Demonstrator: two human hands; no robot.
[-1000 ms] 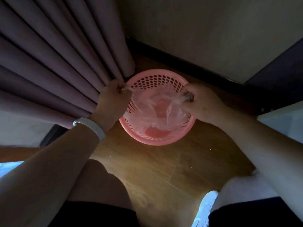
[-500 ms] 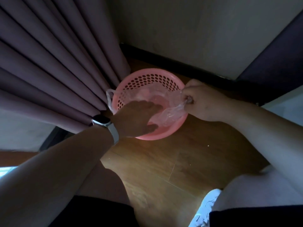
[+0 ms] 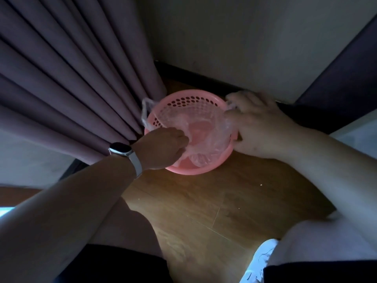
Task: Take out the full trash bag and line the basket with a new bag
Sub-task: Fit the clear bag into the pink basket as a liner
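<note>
A round pink basket (image 3: 201,170) with perforated walls stands on the wooden floor (image 3: 204,205) at the centre of the frame. It sits just beside the folds of a purple curtain (image 3: 71,78) that fills the upper left. A thin clear bag (image 3: 212,129) lies loosely inside the basket, crumpled over its bottom and right wall. One of the bag's handle loops hangs out over the rim on the left side, against the curtain.

The left hand (image 3: 161,148) reaches in over the near left rim. Its fingers (image 3: 180,137) are curled tight, and the film bunches up right at them, so they appear to be grasping the bag inside the basket; the fingertips themselves are hidden. A pale watch (image 3: 120,150) sits on that wrist.

The right hand (image 3: 261,127) rests on the basket's right rim. Its fingers (image 3: 234,99) are curled over the edge and pinch the bag's other handle, which shows as a strip of film between them at the rim. The thumb lies lower, against the outer wall.

A pale wall (image 3: 244,37) with a dark skirting board (image 3: 195,74) runs behind the basket. Bare knees in dark shorts fill the bottom corners, and a white shoe (image 3: 259,262) shows at the lower right.
</note>
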